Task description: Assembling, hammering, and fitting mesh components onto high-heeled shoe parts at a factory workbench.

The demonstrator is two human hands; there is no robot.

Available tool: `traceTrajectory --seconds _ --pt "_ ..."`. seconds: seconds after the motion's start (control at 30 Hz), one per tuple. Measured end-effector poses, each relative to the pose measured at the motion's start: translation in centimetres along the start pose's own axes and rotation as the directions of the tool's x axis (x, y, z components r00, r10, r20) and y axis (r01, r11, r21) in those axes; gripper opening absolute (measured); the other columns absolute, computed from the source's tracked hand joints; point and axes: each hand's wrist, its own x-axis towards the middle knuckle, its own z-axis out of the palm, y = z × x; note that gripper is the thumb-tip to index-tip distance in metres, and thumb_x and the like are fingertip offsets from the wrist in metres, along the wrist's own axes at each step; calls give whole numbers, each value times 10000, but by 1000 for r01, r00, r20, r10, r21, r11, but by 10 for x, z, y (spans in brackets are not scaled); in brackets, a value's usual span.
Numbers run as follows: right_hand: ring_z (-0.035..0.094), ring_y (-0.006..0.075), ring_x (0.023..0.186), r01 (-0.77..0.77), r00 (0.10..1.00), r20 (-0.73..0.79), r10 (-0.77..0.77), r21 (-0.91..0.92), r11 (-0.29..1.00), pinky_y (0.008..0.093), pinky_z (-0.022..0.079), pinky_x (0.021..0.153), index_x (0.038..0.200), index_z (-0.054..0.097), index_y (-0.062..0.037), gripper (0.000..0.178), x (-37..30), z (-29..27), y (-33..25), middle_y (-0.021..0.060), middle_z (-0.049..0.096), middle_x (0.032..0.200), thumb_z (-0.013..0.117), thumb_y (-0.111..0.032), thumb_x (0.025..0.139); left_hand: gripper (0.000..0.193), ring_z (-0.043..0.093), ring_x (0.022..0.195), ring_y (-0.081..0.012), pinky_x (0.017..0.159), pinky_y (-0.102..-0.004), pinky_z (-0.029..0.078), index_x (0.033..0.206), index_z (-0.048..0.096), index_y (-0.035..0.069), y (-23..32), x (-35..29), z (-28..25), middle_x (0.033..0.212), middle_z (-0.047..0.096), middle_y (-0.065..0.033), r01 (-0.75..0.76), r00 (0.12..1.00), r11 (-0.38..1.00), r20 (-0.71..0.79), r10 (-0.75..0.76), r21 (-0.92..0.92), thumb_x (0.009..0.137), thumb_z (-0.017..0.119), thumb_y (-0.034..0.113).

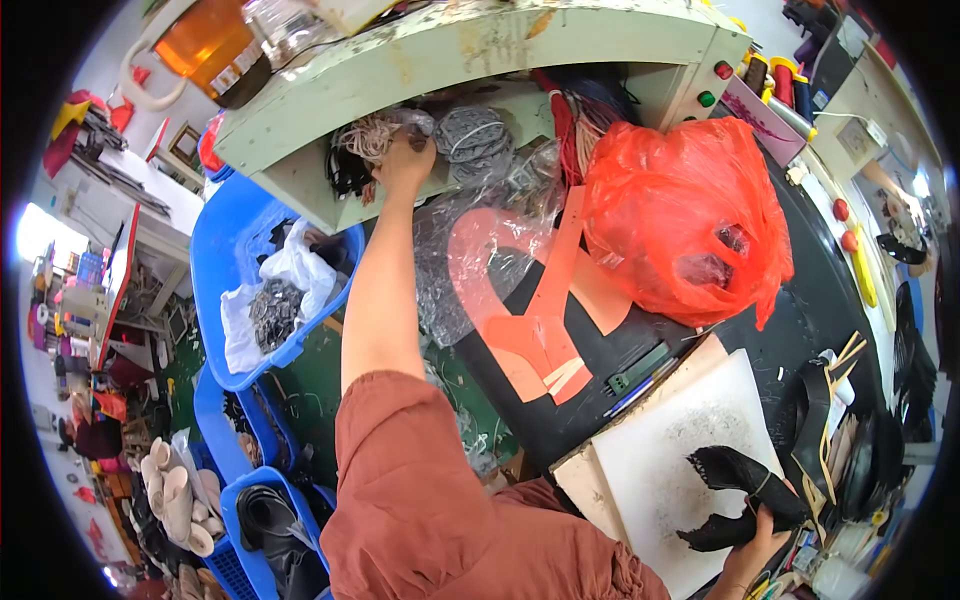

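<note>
The curved strip (770,492) is black, one cord bundle (366,138) beige, another cord bundle (473,141) grey, the plastic bag (675,200) red, the white board (680,430) smudged dark grey.

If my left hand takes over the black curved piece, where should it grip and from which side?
Probably the upper prong of the black curved piece, coming from the left: both prongs open that way above the white board, while the right hand holds it near the bend.
</note>
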Motion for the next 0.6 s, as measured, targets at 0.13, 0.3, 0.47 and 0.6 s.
traceTrajectory --seconds 0.13,0.3,0.47,0.6 --pt "574 224 932 16 991 -130 1 124 992 313 488 783 1265 419 -1 515 9 -1 -6 133 536 1113 603 -128 801 526 527 1120 -352 959 -413 384 1190 569 143 33 33 33 1171 585 -169 -148 954 989 266 138 20 794 508 485" --pt "603 218 918 -104 966 -199 165 284 953 311 507 760 1286 407 -15 482 31 -18 -15 120 564 1128 553 -115 837 342 582 971 -372 831 -476 449 926 656 57 78 27 3 1007 619 -199 -553 807 798 395 440 239 848 442 312" --pt "551 144 939 -68 982 180 64 16 998 251 430 824 1210 511 28 470 57 32 -48 77 571 1057 566 -120 767 268 573 624 -90 564 -239 447 981 664 4 78 -95 -109 734 638 -52 -460 842 785 77 534 -414 894 591 246" --pt "557 99 860 -43 912 410 28 27 999 239 453 789 1128 547 25 369 64 54 -50 34 592 976 573 -25 762 233 575 640 -86 596 -189 448 1015 645 -17 158 -233 -131 815 642 -76 -181 691 557 298 658 -810 933 484 129"
